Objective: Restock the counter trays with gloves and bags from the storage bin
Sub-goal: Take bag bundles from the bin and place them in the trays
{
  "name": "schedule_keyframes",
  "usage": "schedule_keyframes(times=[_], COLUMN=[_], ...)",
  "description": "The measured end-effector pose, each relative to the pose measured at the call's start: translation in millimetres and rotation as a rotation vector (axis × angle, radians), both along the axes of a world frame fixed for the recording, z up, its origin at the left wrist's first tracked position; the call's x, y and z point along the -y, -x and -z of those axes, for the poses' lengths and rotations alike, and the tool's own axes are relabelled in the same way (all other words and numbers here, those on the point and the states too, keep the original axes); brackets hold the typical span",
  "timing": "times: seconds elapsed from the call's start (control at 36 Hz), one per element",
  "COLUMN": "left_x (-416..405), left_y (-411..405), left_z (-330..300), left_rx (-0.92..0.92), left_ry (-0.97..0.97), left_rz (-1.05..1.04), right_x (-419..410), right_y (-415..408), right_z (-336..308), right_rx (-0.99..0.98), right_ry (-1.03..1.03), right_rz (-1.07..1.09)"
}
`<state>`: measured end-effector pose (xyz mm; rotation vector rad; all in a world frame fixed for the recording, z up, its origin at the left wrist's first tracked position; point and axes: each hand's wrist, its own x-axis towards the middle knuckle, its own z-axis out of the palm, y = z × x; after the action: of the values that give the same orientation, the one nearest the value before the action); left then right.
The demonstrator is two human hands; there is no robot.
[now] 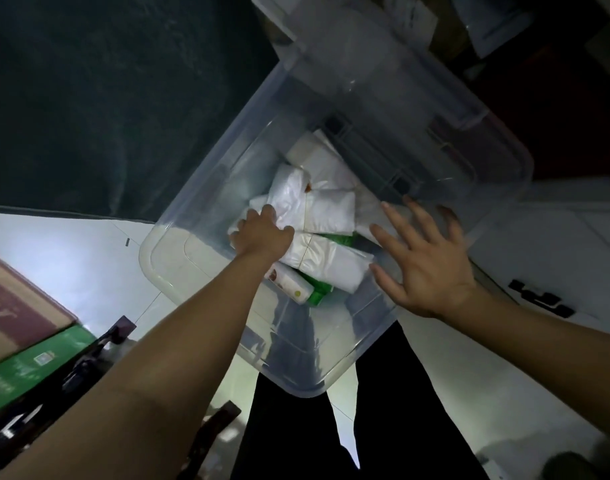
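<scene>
Left hand (262, 233) fingers curl into a white bag bundle (298, 199) on top of the pile in the clear storage bin (179, 268) on the floor. Right hand (424, 261) is spread flat, holding nothing, on the bin's near side. I'd pinch one bundle only, lift straight up, and steady the bin wall.

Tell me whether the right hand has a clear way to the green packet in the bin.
Probably yes. The right hand hovers open over the storage bin, whose top is open here, but the green packet lies partly under white bag bundles, so only its exposed end looks easy to reach.
</scene>
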<state>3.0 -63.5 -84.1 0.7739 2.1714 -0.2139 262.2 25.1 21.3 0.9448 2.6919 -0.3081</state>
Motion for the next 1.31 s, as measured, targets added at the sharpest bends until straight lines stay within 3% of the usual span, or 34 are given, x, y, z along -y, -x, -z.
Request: schedule_keyframes(times=[0.06, 0.22, 0.5, 0.67, 0.78, 0.89, 1.0, 1.11, 1.19, 1.31], left_x=[1.1, 9.8, -0.3, 6.0, 10.4, 13.3, 14.1, 3.7, -7.8, -21.6], left_y=[0.5, -3.6, -17.0, -12.2, -14.6, -19.6, -24.6, -37.4, -48.5, -63.5], left_z=[-2.1, 5.0, 12.8, -14.2, -55.2, -96.4, -128.1, -146.9, -154.7, -157.5], left_rx=[0.086, 0.077, 0.083, 0.257, 0.584, 0.856, 1.035, 1.169, 1.240, 1.276], left_ry=[-0.041, -0.076, -0.027, -0.081, -0.084, -0.197, -0.290, -0.337, -0.328, -0.289], left_rz=[-0.083, -0.290, -0.385, -0.498, -0.704, -0.777, -0.784, -0.798, -0.779, -0.692], right_x=[0.7, 1.6, 0.8, -6.0, -12.7, -18.4, -16.3, -15.5, -14.2, -14.9], right_y=[0.0, -1.8, -1.8, 11.2, 29.5, 42.8, 51.0, 42.6, 34.4, 24.2], right_z=[-0.1, 4.4, 5.6, -14.4, -29.4, -57.2, -79.0, -92.8, -99.6, -103.2], right_rx=[-0.017, -0.043, -0.007, 0.136, 0.073, -0.228, -0.498, -0.571, -0.620, -0.637], right_ry=[-0.009, -0.023, 0.022, 0.223, 0.563, 0.781, 1.009, 1.336, 1.387, 1.275], right_rz=[0.002, -0.012, 0.005, 0.064, 0.302, 0.582, 1.034, 1.359, 1.459, 1.450])
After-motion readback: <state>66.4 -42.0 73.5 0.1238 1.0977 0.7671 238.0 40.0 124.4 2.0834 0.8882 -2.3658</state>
